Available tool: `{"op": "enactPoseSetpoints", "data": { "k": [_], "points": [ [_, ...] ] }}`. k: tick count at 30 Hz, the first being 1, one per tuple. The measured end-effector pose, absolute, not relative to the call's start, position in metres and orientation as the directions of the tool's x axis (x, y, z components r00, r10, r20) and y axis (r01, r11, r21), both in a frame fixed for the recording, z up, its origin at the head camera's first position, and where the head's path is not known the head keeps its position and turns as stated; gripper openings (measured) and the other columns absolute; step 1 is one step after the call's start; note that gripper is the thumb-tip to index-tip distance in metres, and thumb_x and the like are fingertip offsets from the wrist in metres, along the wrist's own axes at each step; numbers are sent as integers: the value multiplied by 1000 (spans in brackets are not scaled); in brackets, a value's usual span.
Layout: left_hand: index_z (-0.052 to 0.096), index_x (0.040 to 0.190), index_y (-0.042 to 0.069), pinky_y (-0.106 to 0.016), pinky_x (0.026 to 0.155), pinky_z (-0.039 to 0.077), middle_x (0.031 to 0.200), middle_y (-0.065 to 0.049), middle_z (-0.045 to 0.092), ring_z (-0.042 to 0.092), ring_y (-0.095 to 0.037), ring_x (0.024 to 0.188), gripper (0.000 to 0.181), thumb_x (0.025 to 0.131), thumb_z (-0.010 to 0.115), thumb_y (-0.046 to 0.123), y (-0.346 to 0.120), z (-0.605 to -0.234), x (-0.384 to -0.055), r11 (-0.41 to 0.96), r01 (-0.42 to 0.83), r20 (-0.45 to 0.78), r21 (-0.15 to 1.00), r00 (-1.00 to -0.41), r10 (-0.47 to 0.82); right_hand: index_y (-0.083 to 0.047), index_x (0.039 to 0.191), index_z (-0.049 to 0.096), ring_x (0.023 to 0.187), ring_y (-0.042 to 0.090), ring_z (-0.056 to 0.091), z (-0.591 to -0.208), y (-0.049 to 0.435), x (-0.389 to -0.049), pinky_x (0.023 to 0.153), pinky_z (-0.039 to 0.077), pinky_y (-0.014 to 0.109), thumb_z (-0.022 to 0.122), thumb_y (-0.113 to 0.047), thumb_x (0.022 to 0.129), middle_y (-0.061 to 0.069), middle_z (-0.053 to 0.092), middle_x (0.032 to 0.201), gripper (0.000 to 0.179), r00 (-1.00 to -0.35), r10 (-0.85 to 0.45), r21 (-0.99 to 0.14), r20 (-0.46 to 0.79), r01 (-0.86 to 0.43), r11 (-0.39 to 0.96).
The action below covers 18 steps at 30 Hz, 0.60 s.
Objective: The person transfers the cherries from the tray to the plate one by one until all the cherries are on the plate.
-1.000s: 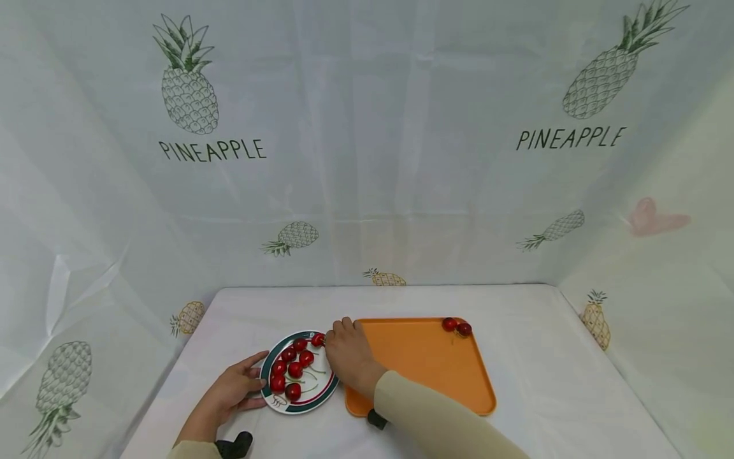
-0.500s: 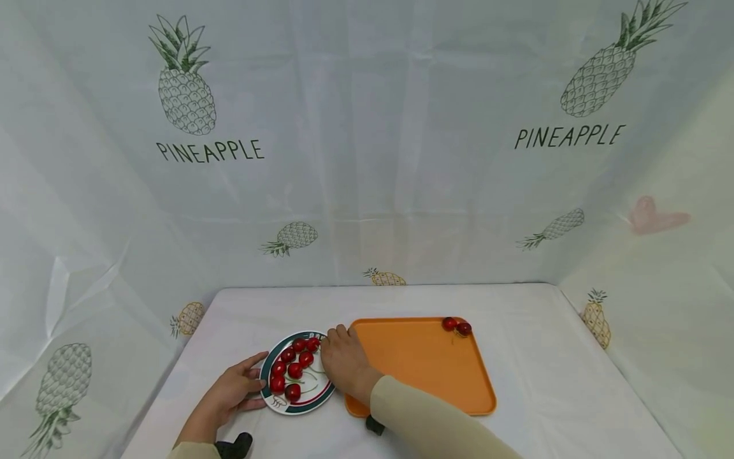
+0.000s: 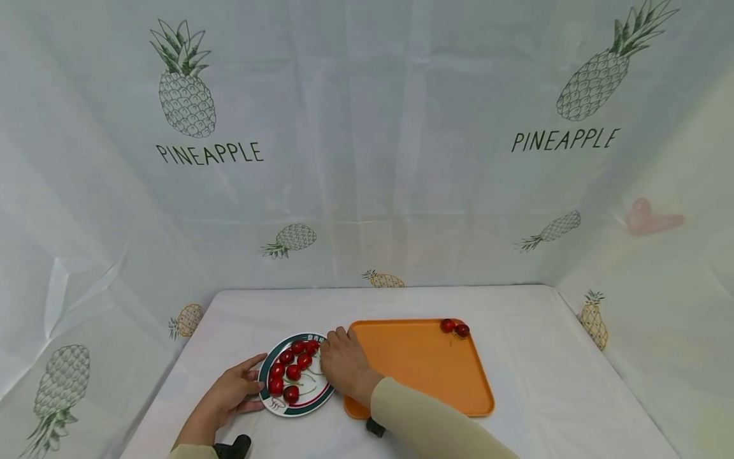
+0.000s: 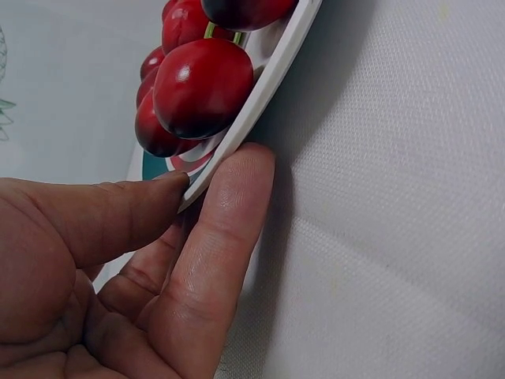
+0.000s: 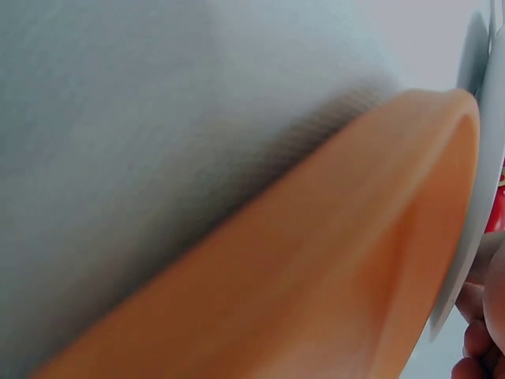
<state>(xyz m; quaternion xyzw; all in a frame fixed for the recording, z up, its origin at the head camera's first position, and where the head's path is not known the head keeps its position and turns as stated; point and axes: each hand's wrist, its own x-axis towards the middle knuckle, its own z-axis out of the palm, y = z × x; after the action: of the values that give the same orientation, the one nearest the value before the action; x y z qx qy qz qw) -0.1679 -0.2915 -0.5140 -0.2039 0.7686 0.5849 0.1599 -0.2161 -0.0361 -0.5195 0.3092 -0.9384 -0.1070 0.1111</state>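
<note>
Several dark red cherries (image 3: 294, 372) with thin green stems lie on a white plate (image 3: 313, 387) with a green and red rim. The left hand (image 3: 231, 389) pinches the plate's left rim; in the left wrist view, the thumb lies above the edge and a finger below. At the right side of the plate, the right hand (image 3: 346, 362) is curled, its fingertips at a cherry (image 3: 311, 347) near the far rim. The hand's back hides most of that grip in the head view. Only curled fingers (image 5: 488, 264) show at the edge of the right wrist view.
An orange tray (image 3: 418, 370) sits right of the plate, its left edge under the right hand. Two cherries (image 3: 454, 328) lie in its far right corner. White cloth (image 3: 545, 382) covers the table, and a pineapple-print curtain (image 3: 367, 159) stands behind.
The right hand has shifted slightly left with the cherry, bringing it next to the others on the plate. Over the last half second it stays nearly still. The left hand keeps its place.
</note>
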Motion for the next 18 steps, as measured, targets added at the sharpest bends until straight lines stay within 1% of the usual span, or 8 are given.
{"op": "enactPoseSetpoints", "data": {
  "k": [3, 8, 14, 18],
  "points": [
    [38, 163, 10, -42, 77, 67, 142, -32, 49, 72, -20, 85, 72, 97, 63, -7, -292, -514, -168, 238, -503, -486, 831, -864, -129, -13, 113, 72, 95, 20, 47, -516, -31, -215, 84, 45, 31, 60, -45, 105, 0, 59, 97, 35, -778, -608, 267, 157, -559, 785],
    [38, 163, 10, -42, 78, 67, 142, -33, 48, 72, -21, 85, 72, 97, 63, -8, -293, -516, -166, 250, -497, -483, 831, -867, -120, -11, 109, 71, 97, 22, 47, -509, -9, -214, 86, 48, 33, 62, -46, 104, 2, 58, 96, 37, -775, -604, 274, 185, -549, 789],
    [37, 163, 8, -43, 79, 67, 140, -33, 48, 71, -21, 86, 72, 97, 62, -8, -295, -516, -165, 244, -488, -479, 838, -872, -99, -9, 105, 69, 94, 23, 47, -501, 37, -216, 88, 48, 36, 65, -40, 102, 3, 57, 96, 32, -766, -570, 251, 298, -513, 821],
    [37, 163, 9, -43, 80, 67, 142, -34, 47, 72, -21, 86, 73, 97, 61, -9, -295, -517, -167, 236, -489, -481, 840, -872, -93, -9, 95, 64, 88, 23, 45, -498, 75, -219, 80, 45, 35, 71, -34, 99, 4, 52, 90, 26, -758, -544, 249, 360, -485, 839]
  ]
}}
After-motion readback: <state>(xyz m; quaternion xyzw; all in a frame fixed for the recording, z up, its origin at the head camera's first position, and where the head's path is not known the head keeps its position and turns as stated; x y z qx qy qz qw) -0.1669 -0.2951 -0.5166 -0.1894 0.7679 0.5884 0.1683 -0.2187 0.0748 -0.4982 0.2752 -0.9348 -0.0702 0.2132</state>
